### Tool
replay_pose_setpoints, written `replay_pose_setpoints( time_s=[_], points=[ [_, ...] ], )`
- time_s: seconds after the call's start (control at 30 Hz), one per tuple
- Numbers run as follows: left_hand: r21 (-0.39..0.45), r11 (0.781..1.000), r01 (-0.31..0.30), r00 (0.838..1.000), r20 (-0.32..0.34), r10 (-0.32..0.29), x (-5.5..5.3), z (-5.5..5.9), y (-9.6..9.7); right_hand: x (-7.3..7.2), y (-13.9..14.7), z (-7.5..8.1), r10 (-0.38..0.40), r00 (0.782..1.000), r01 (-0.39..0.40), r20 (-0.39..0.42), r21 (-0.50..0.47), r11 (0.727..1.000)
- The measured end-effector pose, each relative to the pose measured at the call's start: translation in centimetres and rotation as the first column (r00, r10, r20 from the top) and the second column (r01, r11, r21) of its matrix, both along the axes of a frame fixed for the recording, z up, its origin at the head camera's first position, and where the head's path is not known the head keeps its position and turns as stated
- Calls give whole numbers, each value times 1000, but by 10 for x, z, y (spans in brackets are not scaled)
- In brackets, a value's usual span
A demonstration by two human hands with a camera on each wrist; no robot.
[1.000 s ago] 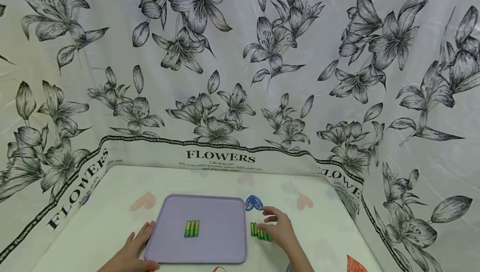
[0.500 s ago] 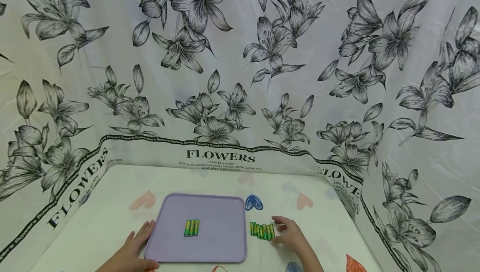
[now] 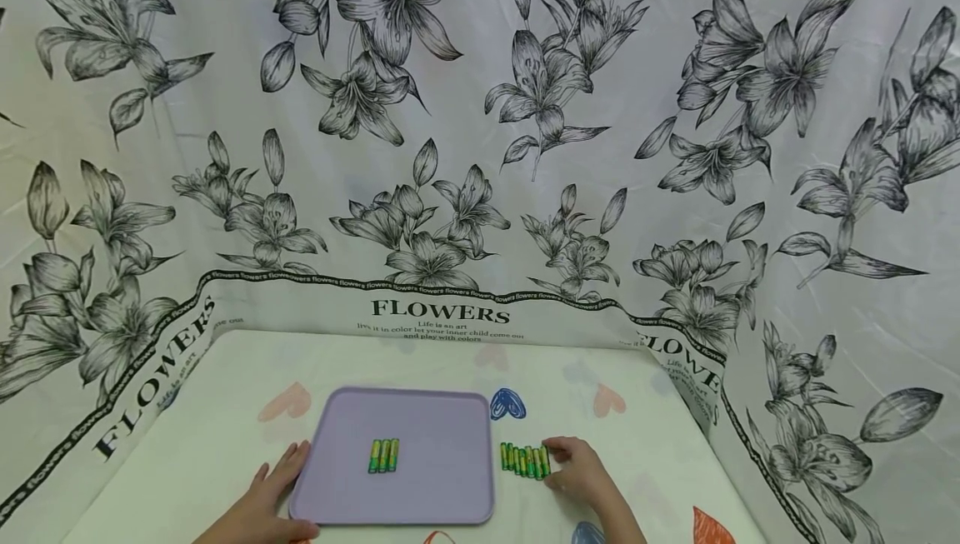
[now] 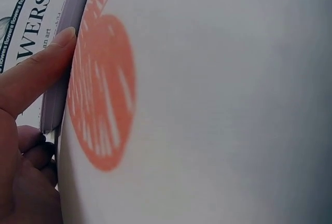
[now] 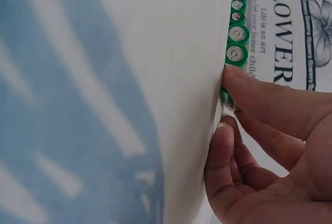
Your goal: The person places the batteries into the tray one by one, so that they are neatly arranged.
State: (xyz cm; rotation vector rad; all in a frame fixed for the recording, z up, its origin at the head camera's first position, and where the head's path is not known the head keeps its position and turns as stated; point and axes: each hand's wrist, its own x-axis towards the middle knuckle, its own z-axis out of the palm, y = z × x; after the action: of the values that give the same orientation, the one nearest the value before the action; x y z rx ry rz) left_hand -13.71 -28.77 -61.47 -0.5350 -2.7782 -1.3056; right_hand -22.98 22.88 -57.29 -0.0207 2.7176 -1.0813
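Note:
My left hand (image 3: 264, 501) lies at the left side of a lilac tray (image 3: 435, 502), fingers extended along its edge and thumb at its near left corner. In the left wrist view that thumb touches the tray's rim (image 4: 56, 86). On the tray lie three green and yellow batteries (image 3: 384, 456) side by side. Right of the tray, a row of several similar batteries (image 3: 521, 459) lies on the cloth. My right hand (image 3: 583, 473) pinches the rightmost battery (image 5: 226, 95) of this row by its ends, thumb at the near end; the fingers partly hide it.
A white tablecloth (image 3: 637, 411) with printed hearts covers the table. White curtains (image 3: 465, 111) with drawn flowers hang at the back and both sides, their hems meeting the table's edges.
My right hand has moved right from over the battery row to its right end, and its fingers have closed on the last battery. The left hand and tray stay put.

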Motion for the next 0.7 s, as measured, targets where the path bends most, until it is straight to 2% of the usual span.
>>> replay_pose_setpoints(
  time_s=[0.13,0.3,0.43,0.57,0.7],
  points=[
    [4,1000,-7,1000,10,7,0,3,1,0,2,2,2,1000,-1,12,-37,999],
    [-1,1000,-1,999,38,1,-1,3,1,0,10,7,21,1000,-19,8,-147,989],
    [1,1000,10,999,53,-10,-1,3,0,0,13,11,40,999,-46,-34,-202,978],
    [20,1000,19,998,57,-20,-1,0,-2,2,8,15,22,996,-41,-82,-238,970],
    [2,1000,25,999,44,-25,-2,-1,-5,1,-4,22,1,996,-26,-91,-264,964]
  ],
)
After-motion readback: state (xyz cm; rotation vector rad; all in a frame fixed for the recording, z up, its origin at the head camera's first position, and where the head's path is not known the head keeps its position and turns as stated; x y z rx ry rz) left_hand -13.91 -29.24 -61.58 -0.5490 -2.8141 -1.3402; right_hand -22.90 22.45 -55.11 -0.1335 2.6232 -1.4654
